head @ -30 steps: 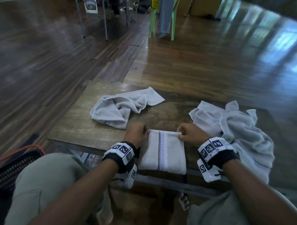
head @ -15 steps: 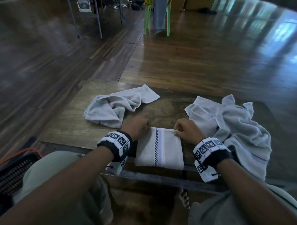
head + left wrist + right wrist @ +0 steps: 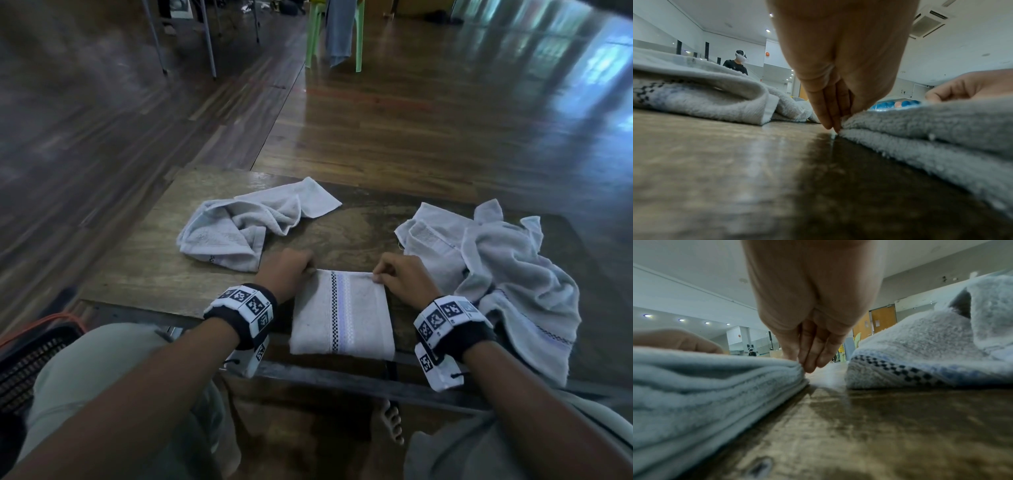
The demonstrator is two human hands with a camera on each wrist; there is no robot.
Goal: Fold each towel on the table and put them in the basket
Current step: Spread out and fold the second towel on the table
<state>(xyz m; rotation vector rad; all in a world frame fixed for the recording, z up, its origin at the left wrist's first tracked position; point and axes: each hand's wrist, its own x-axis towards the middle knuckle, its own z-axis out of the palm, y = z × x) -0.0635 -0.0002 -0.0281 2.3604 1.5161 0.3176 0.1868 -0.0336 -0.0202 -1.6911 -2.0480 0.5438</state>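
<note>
Folded towel (image 3: 342, 313) sits at the near edge of the table (image 3: 144, 270), between my two hands, stripe band running front to back across its top. My left hand (image 3: 286, 274) pinches the far-left corner, fingers (image 3: 828, 112) pointing straight down with tips at the table beside the stacked layers; my right hand (image 3: 400, 275) pinches the far-right corner the same way, fingertips (image 3: 812, 360) bunched on the top layers at the edge. Both hands closed narrow on cloth, wrists low over the table, forearms coming in from the near side, roughly parallel. Handling call: terry cloth, soft, light, no stiffness, so it will sag and unfold if lifted by one corner only. The layers look loose at the edges in the wrist views, so I'd grip through all layers, or slide a flat hand under and carry it clamped top and bottom. Not slippery, not fragile; the rough table may drag the bottom layer if I slide it. Further out: one crumpled towel (image 3: 246, 229) lies far left on the table, apart from my left hand, and a bigger heap of towels (image 3: 507, 274) lies right, just beside my right wrist and hanging over the near edge. The dark basket (image 3: 30, 363) is low at my left, beside my knee, mostly cut off, contents not visible.
</note>
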